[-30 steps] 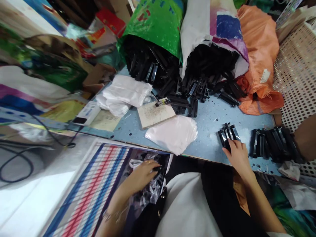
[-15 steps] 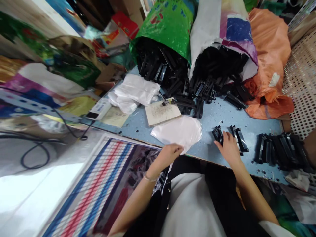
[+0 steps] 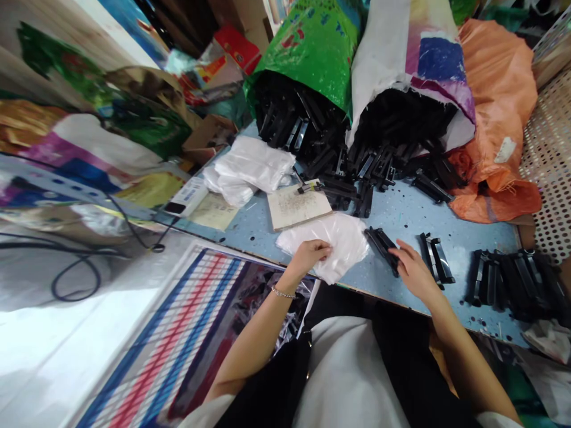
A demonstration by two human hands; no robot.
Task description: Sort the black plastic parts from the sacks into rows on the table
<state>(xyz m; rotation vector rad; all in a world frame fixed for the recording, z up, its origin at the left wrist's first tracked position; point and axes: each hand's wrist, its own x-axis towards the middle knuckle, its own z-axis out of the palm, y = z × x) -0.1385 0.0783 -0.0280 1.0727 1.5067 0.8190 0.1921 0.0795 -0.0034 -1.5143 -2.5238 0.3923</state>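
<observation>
My left hand (image 3: 314,255) lies over a fanned stack of thin white plastic bags (image 3: 345,241) at the table's front edge. Its fingers are pinched at the top bag. To the right, my right hand (image 3: 413,268) is at the near end of a pair of long black plastic parts (image 3: 380,246), fingers apart and touching or almost touching them. Those parts lie side by side on the blue table, just beside the bags. Another pair of black parts (image 3: 436,258) with shiny faces lies just beyond the right hand.
A row of black parts (image 3: 513,276) lies at the table's right end. Green (image 3: 307,50) and white (image 3: 383,47) sacks spill more parts at the back. An orange sack (image 3: 497,107), folded white bags (image 3: 254,161) and a stained board (image 3: 297,207) also surround the work area.
My right hand has shifted the pair of black parts left, towards the bags, and its fingers have loosened. My left hand has moved up onto the bag stack from its near edge.
</observation>
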